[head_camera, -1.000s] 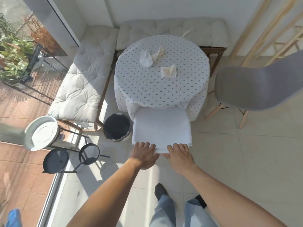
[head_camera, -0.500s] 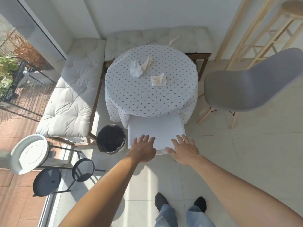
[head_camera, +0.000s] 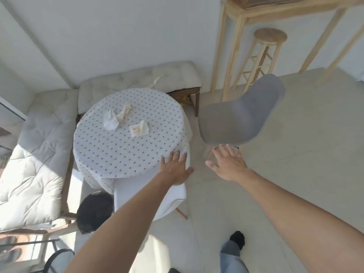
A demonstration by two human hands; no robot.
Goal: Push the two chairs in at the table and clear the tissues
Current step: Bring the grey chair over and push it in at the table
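Fingers (head_camera: pixel 226 152) spread, just short of grey chair (head_camera: pixel 240 117)

A home dining nook is showing here: a cushioned corner bench (head_camera: pixel 45 154) is wrapping a small round tabletop (head_camera: pixel 126 146) in dotted cloth, beside a wooden stool (head_camera: pixel 269 36).

My left hand (head_camera: pixel 175 168) and right hand (head_camera: pixel 229 164) are both spread flat, with bare floor (head_camera: pixel 295 164) between them and to the right. The grey chair (head_camera: pixel 240 117) stands just ahead of my right fingers (head_camera: pixel 226 149). The counter (head_camera: pixel 128 138) and the white chair (head_camera: pixel 157 198) tucked beneath it block the left, a black bin (head_camera: pixel 94 211) beside them. Cushioned benches (head_camera: pixel 39 164) wall off the far side.
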